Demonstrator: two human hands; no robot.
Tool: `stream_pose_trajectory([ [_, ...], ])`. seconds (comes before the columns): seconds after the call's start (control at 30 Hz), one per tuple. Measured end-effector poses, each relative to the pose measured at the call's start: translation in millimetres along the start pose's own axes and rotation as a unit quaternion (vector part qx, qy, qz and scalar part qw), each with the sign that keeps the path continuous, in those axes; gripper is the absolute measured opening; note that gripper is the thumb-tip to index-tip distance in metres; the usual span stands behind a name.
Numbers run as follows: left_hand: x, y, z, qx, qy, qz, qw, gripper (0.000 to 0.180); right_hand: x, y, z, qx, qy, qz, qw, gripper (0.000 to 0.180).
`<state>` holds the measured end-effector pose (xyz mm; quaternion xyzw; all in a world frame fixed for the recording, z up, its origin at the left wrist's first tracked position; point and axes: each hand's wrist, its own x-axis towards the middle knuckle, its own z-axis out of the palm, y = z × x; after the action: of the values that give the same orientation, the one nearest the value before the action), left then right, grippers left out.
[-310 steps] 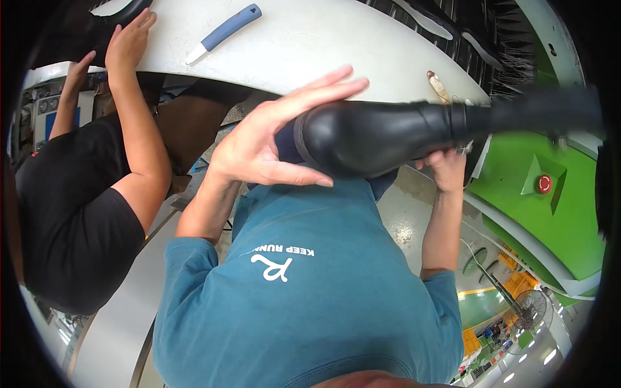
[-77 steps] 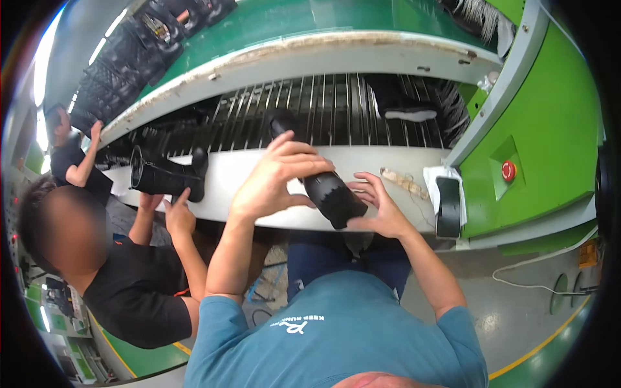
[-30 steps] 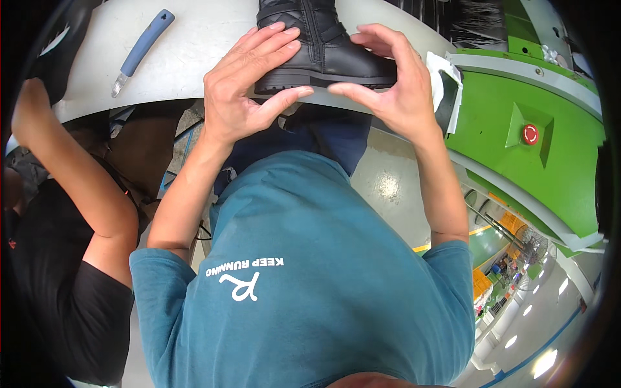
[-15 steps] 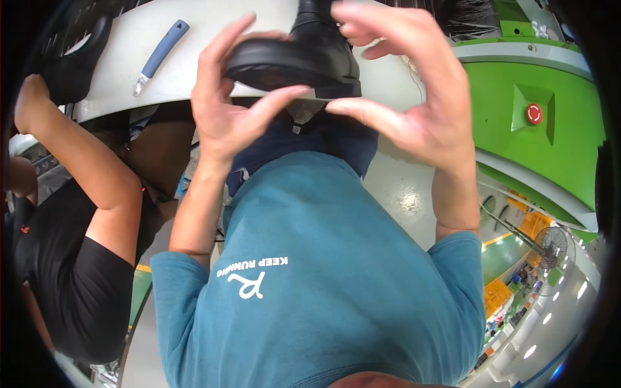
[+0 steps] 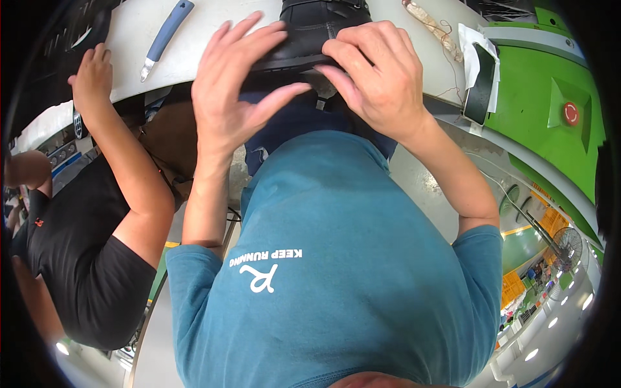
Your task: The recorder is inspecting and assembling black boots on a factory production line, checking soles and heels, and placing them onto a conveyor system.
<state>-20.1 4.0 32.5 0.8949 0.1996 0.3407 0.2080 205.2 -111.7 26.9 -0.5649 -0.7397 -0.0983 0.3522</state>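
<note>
A black leather boot (image 5: 303, 40) with a strap rests on the white table at the near edge, its upper end cut off by the top of the picture. My left hand (image 5: 228, 94) is open beside the boot's left side, fingers spread and thumb stretched out under the sole edge. On the other side, my right hand (image 5: 381, 81) has its fingers curled, with index finger and thumb closed about the boot's lower edge. The undersides of those fingertips are partly hidden.
A blue-handled knife (image 5: 165, 37) lies on the white table (image 5: 207, 14) at left. At right are a thread-wrapped piece (image 5: 435, 27), a black strip on white paper (image 5: 480, 81) and a green machine (image 5: 530, 84) with a red button (image 5: 570, 114). A co-worker's arm (image 5: 123, 139) reaches in from the left.
The boot has turned, its toe no longer pointing left. My right hand has moved inward and closed onto its edge; my left hand's fingers have spread. The view has shifted slightly.
</note>
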Motion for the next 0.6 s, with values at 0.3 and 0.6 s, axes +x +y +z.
stream_pose_trajectory([
  [0.3,10,-6,24,0.001,0.037,0.003,0.999,0.056,37,17,-16,0.129,-0.137,0.043,0.981,0.027],
  [0.6,16,-2,27,-0.023,0.055,-0.034,0.998,0.042,49,42,-20,0.242,-0.074,0.082,0.964,0.045],
])
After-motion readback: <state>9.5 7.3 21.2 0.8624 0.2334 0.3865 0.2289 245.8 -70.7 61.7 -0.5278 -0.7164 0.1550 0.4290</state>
